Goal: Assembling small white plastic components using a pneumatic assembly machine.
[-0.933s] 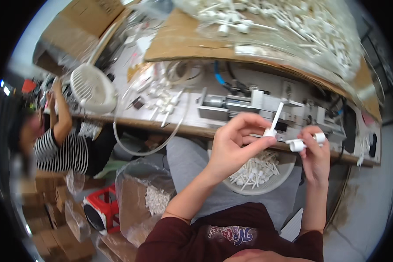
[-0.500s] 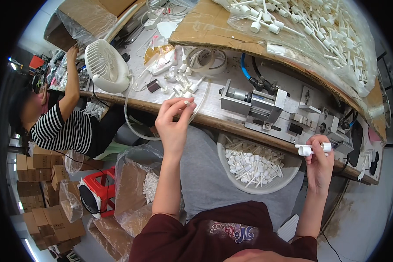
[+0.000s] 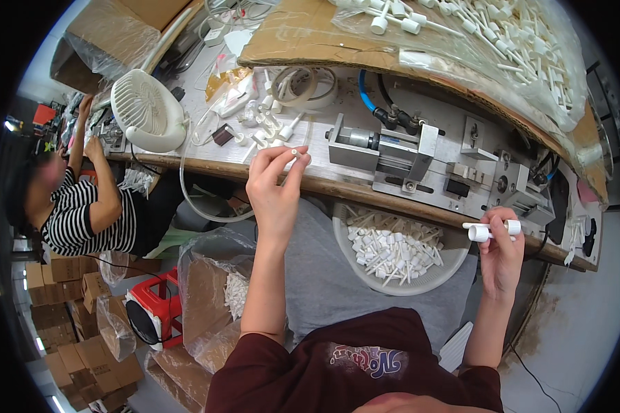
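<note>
My left hand [image 3: 272,196] is raised at the table's front edge, with thumb and fingertips pinched on a small white piece [image 3: 294,152]; only its round end shows, so its kind is unclear. Further right, my right hand [image 3: 501,265] is closed around white ribbed caps with thin stems [image 3: 479,234], which lie across the fingers. Between the hands, below the table edge, a white basket [image 3: 393,292] sits at my lap, holding many capped stems [image 3: 396,251]. Behind it on the table is a metal clamping fixture [image 3: 386,148] with a cylinder.
A cardboard sheet [image 3: 310,45] bears a heap of capped stems [image 3: 503,34] at the upper right. Tape rolls [image 3: 303,86], loose caps [image 3: 286,131] and a white fan [image 3: 148,113] stand leftward. A co-worker in stripes [image 3: 110,220] sits far left, near a red stool [image 3: 162,303].
The view has shifted slightly, so the table sits further left and higher. Both my hands keep their grips and nearly the same places. The co-worker's arms have moved; both now show raised.
</note>
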Tool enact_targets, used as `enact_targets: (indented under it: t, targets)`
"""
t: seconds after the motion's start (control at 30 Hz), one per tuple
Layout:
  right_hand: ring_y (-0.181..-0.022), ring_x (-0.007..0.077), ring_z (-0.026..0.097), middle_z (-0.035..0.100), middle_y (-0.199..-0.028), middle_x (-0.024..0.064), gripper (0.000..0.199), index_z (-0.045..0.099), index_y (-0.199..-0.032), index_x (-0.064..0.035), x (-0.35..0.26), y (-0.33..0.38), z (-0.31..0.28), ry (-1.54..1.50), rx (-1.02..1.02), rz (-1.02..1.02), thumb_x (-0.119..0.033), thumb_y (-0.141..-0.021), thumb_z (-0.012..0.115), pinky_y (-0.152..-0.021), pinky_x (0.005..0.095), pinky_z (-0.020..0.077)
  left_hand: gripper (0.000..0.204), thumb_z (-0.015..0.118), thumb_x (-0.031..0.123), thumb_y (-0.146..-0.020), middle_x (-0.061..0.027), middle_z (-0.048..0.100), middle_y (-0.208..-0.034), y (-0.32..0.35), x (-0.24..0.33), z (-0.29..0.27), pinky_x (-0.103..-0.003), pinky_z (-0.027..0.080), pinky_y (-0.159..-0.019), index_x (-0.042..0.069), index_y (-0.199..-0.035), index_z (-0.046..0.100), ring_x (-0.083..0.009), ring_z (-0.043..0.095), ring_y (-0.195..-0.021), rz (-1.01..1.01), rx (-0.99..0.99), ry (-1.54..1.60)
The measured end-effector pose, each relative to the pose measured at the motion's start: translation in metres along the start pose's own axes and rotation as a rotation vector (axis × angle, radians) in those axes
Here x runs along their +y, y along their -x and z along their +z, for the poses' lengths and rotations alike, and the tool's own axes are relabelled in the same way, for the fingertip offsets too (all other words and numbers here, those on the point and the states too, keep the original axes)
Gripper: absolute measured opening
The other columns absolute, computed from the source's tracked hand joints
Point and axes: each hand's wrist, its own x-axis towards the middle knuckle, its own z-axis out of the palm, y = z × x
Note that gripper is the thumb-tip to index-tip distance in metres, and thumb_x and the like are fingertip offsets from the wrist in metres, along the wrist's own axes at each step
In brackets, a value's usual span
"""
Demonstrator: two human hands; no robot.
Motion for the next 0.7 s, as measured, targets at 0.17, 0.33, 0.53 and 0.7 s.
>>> enact_targets:
  t: [0.17, 0.33, 0.53, 0.7]
  targets:
    - [-0.060, 0.0056, 0.058, 0.066, -0.089, 0.0075, 0.013, 0.064, -0.101, -0.0005, 0.000, 0.002, 0.000, -0.007, 0.001, 0.007, -0.011, -0.095, 0.069, -0.051, 0.0172, 0.0444, 0.014, 0.079, 0.011, -0.083, -0.0045, 0.073, -0.090, -0.003, -0.004, 0.000, -0.031, 0.047, -0.076, 0.005, -0.095, 0.078, -0.0156, 0.064, -0.074, 0.099, 0.077, -0.306]
    - [-0.060, 0.0057, 0.058, 0.066, -0.090, 0.0080, 0.012, 0.064, -0.101, -0.0004, 0.002, 0.002, -0.001, -0.001, 0.001, 0.002, -0.010, -0.095, 0.069, -0.051, 0.0175, 0.0449, 0.014, 0.078, 0.015, -0.083, -0.0020, 0.072, -0.085, -0.007, -0.013, -0.004, -0.032, 0.042, -0.075, 0.009, -0.096, 0.077, -0.0154, 0.062, -0.072, 0.063, 0.101, -0.384]
    - [-0.060, 0.0060, 0.058, 0.066, -0.091, 0.0085, 0.013, 0.064, -0.101, -0.0004, 0.004, 0.002, -0.001, 0.012, 0.008, 0.010, -0.010, -0.094, 0.069, -0.050, 0.0178, 0.0451, 0.015, 0.079, 0.014, -0.082, -0.0039, 0.071, -0.083, -0.010, -0.026, -0.006, -0.032, 0.043, -0.063, 0.005, -0.094, 0.077, -0.0153, 0.056, -0.060, 0.026, 0.049, -0.405]
    - [-0.060, 0.0062, 0.058, 0.066, -0.090, 0.0086, 0.013, 0.064, -0.101, -0.0004, 0.003, 0.002, 0.002, 0.012, -0.009, 0.016, -0.010, -0.094, 0.069, -0.051, 0.0179, 0.0454, 0.024, 0.079, 0.010, -0.083, -0.0049, 0.071, -0.086, -0.014, -0.017, -0.012, -0.025, 0.040, -0.055, 0.002, -0.105, 0.075, -0.0099, 0.051, -0.058, -0.029, 0.052, -0.279]
